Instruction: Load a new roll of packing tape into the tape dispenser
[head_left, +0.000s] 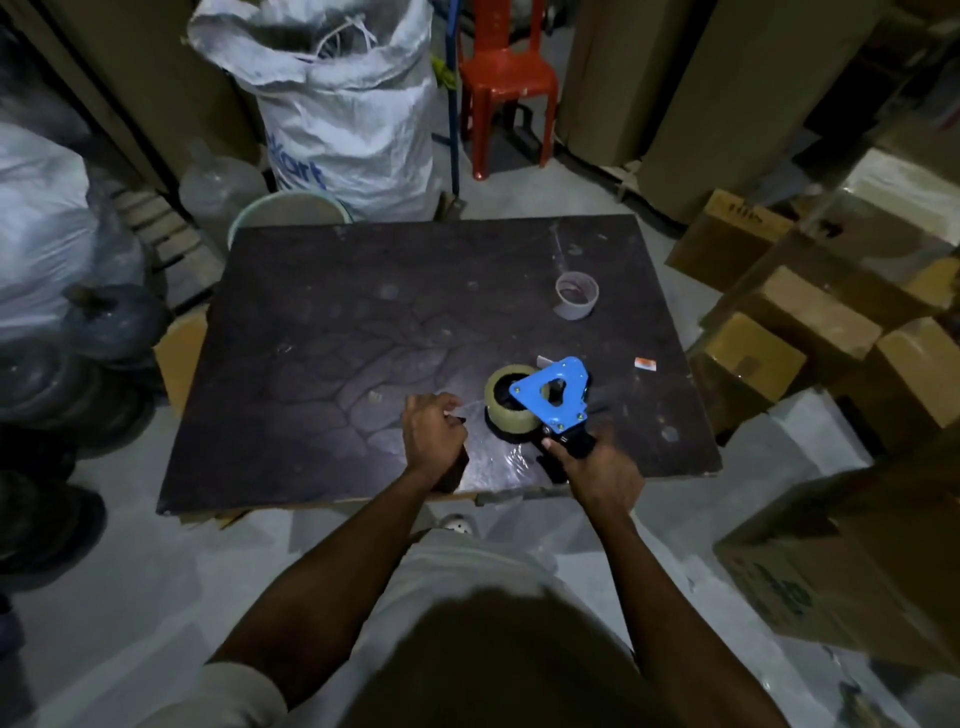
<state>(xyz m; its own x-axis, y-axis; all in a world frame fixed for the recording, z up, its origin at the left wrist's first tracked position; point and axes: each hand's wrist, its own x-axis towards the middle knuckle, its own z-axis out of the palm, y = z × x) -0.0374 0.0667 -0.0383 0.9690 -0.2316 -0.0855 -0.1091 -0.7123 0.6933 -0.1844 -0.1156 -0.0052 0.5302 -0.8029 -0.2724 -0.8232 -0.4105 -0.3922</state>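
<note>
Dark table, tape roll in dispenser

A red chair stands behind the dark table.

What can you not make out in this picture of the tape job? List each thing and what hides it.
Head view only:
- Whether the roll sits fully on the dispenser hub: the blue plate covers it.
- The handle: the right hand wraps it.
- What the left hand pinches: clear film, dim light, fingers curled over it.
- The sack print: cut off by a fold.
- The small label: too small.
</note>
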